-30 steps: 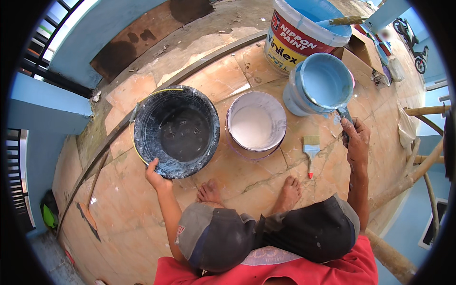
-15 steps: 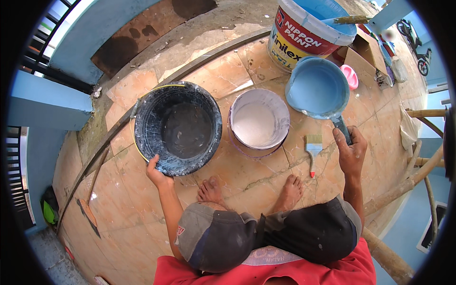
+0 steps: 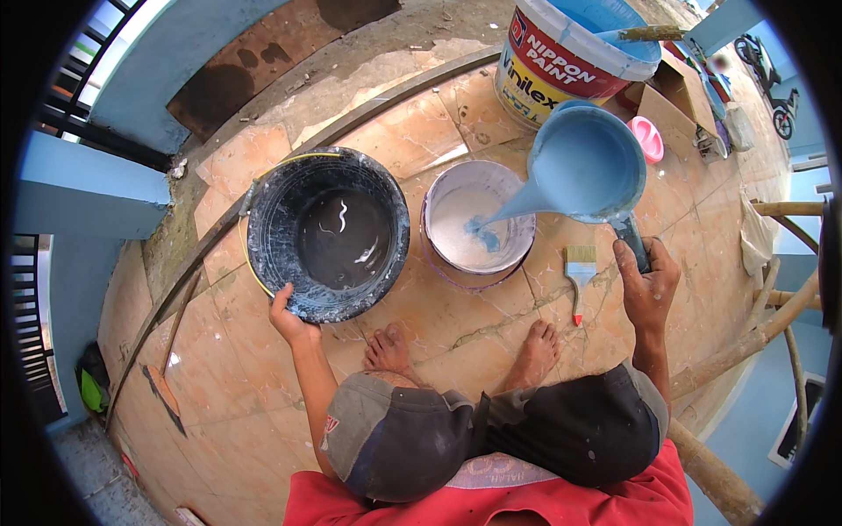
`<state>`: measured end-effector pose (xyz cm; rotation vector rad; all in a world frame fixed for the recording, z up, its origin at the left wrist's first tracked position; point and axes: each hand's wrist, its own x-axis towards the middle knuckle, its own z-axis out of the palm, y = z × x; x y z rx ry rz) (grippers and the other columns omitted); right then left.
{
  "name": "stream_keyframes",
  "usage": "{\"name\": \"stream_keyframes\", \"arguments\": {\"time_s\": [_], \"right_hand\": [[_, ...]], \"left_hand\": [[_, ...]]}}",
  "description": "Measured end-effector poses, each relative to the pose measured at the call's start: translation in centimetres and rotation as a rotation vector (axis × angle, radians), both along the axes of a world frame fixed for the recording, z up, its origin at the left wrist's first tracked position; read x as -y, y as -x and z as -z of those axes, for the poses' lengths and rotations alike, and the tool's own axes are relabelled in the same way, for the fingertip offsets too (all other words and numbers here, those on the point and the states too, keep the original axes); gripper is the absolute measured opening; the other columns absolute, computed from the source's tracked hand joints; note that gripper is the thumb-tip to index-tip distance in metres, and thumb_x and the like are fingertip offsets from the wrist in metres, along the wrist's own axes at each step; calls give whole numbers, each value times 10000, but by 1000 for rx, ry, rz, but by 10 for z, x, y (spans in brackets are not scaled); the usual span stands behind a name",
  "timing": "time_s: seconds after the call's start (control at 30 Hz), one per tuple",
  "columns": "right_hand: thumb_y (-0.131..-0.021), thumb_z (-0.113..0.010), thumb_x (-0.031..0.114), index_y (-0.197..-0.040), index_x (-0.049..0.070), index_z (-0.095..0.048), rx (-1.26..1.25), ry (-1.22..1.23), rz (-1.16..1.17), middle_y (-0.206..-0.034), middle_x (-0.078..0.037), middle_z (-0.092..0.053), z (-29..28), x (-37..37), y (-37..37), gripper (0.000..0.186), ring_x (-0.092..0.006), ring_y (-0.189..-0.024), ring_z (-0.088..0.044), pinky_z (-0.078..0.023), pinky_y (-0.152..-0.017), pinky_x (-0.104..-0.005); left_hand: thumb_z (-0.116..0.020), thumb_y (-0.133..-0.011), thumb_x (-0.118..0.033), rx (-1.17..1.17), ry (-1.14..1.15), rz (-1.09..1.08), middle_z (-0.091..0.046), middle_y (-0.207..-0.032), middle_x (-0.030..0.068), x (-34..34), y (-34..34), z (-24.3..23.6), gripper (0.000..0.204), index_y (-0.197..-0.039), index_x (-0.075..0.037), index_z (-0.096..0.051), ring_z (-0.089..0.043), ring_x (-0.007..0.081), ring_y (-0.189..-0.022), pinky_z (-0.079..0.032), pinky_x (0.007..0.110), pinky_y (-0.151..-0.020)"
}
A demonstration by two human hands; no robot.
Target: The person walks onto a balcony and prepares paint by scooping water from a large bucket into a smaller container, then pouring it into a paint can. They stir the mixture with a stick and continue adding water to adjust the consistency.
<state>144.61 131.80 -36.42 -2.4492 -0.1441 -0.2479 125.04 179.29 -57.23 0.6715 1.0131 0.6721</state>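
Note:
With my right hand (image 3: 647, 267) closed on its handle, a blue dipper (image 3: 586, 156) is tilted left, and a stream of light blue paint runs from its lip into a small bucket (image 3: 445, 203) holding whitish liquid, where a blue patch shows. My left hand (image 3: 291, 317) grips the lower rim of a black bucket (image 3: 368, 175) with dark liquid in it. Right of the small bucket a paintbrush (image 3: 581, 267) with a red-tipped handle lies on the tiles. Behind the dipper stands a large paint pail (image 3: 548, 61) with blue paint and a stick across it.
The tiled floor (image 3: 219, 368) holds a broom (image 3: 165, 394) at left. A pink plastic item (image 3: 646, 138) and cardboard box (image 3: 680, 96) sit at back right. Wooden poles (image 3: 754, 342) stand along the right, a bicycle (image 3: 776, 110) beyond. A curved bar (image 3: 368, 107) crosses behind the buckets.
The dipper has swung left and tilted, and blue paint now pours from it into the small bucket. My left hand stays on the black bucket's rim.

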Motion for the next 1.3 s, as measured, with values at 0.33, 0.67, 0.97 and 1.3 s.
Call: {"name": "stream_keyframes", "arguments": {"time_s": [0.33,0.67,0.97,1.3], "right_hand": [[-931,-813,215,-864,-36,-674,-2,3,7,-639,-47,-609,0,-1,0,295,-89,-597,-521,-422,-539,-309],[-926,-818,221,-854,-32,-669,8,0,-3,-635,-41,-585,0,-2,0,302,-93,-599,-503,-409,-539,-309],[-963,-799,236,-868,-10,-663,-180,-344,60,-662,45,-534,4,4,-9,297,-53,-623,-457,-358,-546,-266],[-965,-797,243,-855,37,-659,-420,-819,225,-631,49,-530,8,14,-37,272,-31,-505,-435,-318,-455,-227]], "left_hand": [[-681,-844,-105,6,12,-5,-714,-1105,138,0,-1,-2,328,-1140,35,-668,-690,325,-1030,-542,460,-985],[-685,-845,-108,-5,5,0,-719,-1106,129,-4,3,5,317,-1133,25,-675,-692,323,-1030,-545,455,-983],[-679,-832,-73,-12,31,-18,-699,-1116,121,-5,0,-2,352,-1171,22,-665,-691,308,-1032,-559,441,-958],[-715,-816,-228,-10,101,69,-675,-1275,173,-4,2,-1,541,-1275,49,-648,-648,364,-1172,-517,486,-1044]]}}
